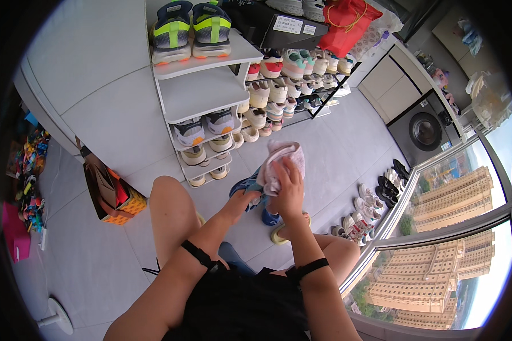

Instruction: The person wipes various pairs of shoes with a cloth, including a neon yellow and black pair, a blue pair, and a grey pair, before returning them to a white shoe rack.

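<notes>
My left hand grips a blue item, apparently a shoe, held over the floor between my knees. A pale pink cloth is bunched in my right hand, with its fingers spread over the fabric. The cloth lies against the blue item and hides much of it. Just below my hands, near my right foot, another blue object stands on the floor, partly covered by my right hand; I cannot tell what it is.
A white shoe rack with sneakers stands ahead, beside a black-framed rack of shoes. More shoes line the window side. A patterned bag sits at the left. A front-loading washing machine is at the far right.
</notes>
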Demonstrator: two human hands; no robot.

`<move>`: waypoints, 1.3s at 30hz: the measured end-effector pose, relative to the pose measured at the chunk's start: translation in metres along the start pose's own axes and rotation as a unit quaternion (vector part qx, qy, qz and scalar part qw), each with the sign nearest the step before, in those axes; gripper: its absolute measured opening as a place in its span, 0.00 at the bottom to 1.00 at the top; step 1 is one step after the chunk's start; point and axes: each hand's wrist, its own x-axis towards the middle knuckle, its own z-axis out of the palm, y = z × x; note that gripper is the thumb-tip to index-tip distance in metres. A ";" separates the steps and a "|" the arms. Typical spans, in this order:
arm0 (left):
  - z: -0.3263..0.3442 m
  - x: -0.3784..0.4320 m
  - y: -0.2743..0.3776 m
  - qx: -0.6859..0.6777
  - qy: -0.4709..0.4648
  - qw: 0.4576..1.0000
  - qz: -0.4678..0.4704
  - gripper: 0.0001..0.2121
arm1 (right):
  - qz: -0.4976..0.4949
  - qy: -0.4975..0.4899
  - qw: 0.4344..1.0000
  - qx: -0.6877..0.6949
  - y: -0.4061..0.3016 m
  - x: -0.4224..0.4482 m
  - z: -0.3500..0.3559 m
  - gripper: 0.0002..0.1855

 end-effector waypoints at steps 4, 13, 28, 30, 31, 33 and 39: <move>-0.003 -0.005 -0.001 0.142 -0.080 0.985 0.063 0.08 | 0.056 -0.065 0.991 -0.104 0.033 -0.020 0.020 0.23; -0.005 -0.012 -0.007 0.112 -0.071 0.986 0.096 0.13 | 0.072 -0.170 0.975 0.121 -0.001 -0.031 0.023 0.19; -0.001 -0.007 -0.006 0.096 -0.054 0.993 0.043 0.17 | 0.021 -0.149 0.988 -0.034 0.018 -0.021 0.001 0.20; 0.004 -0.005 -0.009 0.101 -0.075 0.991 0.052 0.18 | 0.065 -0.113 0.988 -0.077 0.030 -0.018 -0.008 0.18; 0.001 -0.006 -0.008 0.106 -0.080 0.990 0.047 0.18 | 0.091 -0.099 0.988 -0.076 0.032 -0.020 -0.008 0.17; -0.002 -0.011 -0.006 0.072 -0.032 0.997 0.019 0.17 | 0.067 -0.107 0.991 -0.043 0.016 -0.028 0.010 0.18; 0.000 -0.010 0.009 -0.099 0.020 0.995 0.006 0.16 | 0.053 -0.129 0.983 0.118 -0.003 -0.023 -0.006 0.23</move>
